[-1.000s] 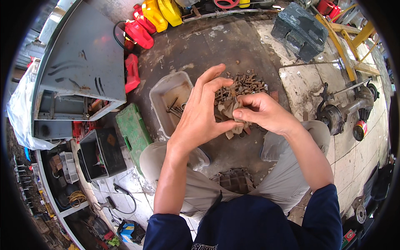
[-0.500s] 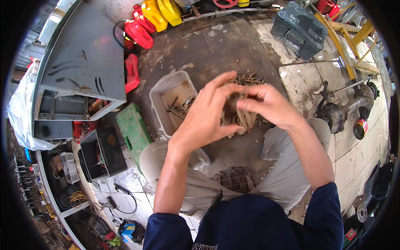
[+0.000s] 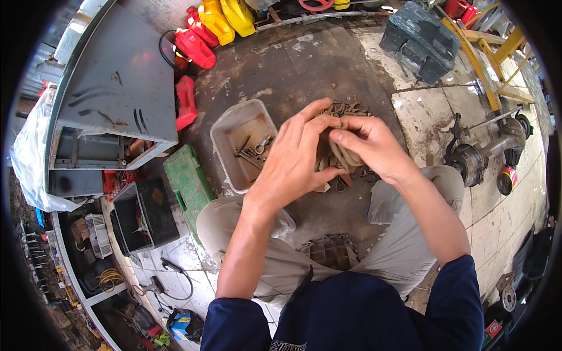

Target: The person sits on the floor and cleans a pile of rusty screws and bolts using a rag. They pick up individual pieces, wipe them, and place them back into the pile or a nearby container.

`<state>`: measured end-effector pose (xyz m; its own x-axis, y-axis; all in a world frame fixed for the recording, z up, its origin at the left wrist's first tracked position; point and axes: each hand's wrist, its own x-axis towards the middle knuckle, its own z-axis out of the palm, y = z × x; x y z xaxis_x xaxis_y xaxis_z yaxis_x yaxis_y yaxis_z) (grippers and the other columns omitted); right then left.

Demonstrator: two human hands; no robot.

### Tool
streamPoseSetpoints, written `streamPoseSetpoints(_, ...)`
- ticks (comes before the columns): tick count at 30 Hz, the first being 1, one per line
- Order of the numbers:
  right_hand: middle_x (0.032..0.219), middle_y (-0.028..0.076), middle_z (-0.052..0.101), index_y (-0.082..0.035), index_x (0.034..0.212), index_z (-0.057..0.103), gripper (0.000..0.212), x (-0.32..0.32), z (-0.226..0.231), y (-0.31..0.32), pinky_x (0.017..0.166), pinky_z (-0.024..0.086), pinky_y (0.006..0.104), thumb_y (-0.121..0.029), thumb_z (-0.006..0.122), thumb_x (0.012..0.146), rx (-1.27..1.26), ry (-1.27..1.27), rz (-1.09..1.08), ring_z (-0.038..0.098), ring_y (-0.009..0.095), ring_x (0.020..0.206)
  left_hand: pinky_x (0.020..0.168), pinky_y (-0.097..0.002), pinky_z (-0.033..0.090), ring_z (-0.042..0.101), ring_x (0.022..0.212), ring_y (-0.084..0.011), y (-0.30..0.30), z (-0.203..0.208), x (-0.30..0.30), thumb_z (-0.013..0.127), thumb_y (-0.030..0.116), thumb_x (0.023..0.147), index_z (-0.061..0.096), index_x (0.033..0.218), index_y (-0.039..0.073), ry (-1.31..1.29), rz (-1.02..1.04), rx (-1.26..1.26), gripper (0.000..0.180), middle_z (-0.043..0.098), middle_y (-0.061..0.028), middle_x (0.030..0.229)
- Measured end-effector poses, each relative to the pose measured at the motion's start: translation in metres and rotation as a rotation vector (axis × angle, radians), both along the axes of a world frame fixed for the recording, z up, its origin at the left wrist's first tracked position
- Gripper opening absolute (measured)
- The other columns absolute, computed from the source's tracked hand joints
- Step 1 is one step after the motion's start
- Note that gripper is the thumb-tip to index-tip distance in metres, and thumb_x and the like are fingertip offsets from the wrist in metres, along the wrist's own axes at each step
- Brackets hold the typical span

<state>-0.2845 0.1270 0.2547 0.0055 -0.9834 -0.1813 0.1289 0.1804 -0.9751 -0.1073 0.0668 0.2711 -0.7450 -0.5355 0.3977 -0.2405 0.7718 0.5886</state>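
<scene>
My left hand (image 3: 293, 158) and my right hand (image 3: 377, 149) meet in front of me, above the floor. Between them is a crumpled, dirty tan cloth (image 3: 346, 157), partly hidden by my fingers. My right thumb and forefinger pinch at its upper part. My left fingers curl over its top, with the left thumb along its lower side. A small item inside the cloth, if any, cannot be made out. Behind and below the hands lies a pile of rusty bolts (image 3: 351, 109). To the left stands a grey plastic bin (image 3: 219, 131) with several bolts and a ring-shaped part inside.
A green case (image 3: 188, 178) and a black crate (image 3: 158, 213) stand left, below a grey metal cabinet (image 3: 126, 76). Red jugs (image 3: 195, 48) and yellow jugs (image 3: 216, 22) stand at the back. A black toolbox (image 3: 418, 44) and an axle-like part (image 3: 489, 149) lie right.
The cloth has shifted between my fingers, and its lower end no longer hangs by the left thumb the same way. My hands stay nearly in place.
</scene>
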Motion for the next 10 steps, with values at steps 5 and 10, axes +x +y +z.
streamPoseSetpoints(5, 0.074, -0.002, 0.061, 0.0, 0.094, 0.068, 0.019, 0.0, 0.003, 0.0, 0.048, 0.037, 0.0213, -0.018, 0.066, 0.09, -0.017, 0.063, 0.164, 0.047, 0.001, 0.06, 0.101, -0.0418, 0.042, 0.048, 0.123, -0.0352, -0.007, 0.0, 0.004, 0.087, 0.01, 0.054, 0.042, 0.119, 0.007, 0.072, 0.074, -0.029, 0.079, 0.045, -0.0177, 0.136)
streamPoseSetpoints(10, 0.077, 0.001, 0.064, -0.003, 0.096, 0.069, 0.017, -0.01, 0.007, 0.0, 0.052, 0.043, 0.0188, -0.019, 0.068, 0.089, 0.102, 0.156, 0.253, 0.053, 0.005, 0.06, 0.106, -0.0428, 0.036, 0.043, 0.129, -0.0341, -0.007, -0.006, 0.004, 0.085, 0.008, 0.057, 0.038, 0.126, 0.01, 0.084, 0.021, 0.115, 0.083, 0.041, -0.0177, 0.139)
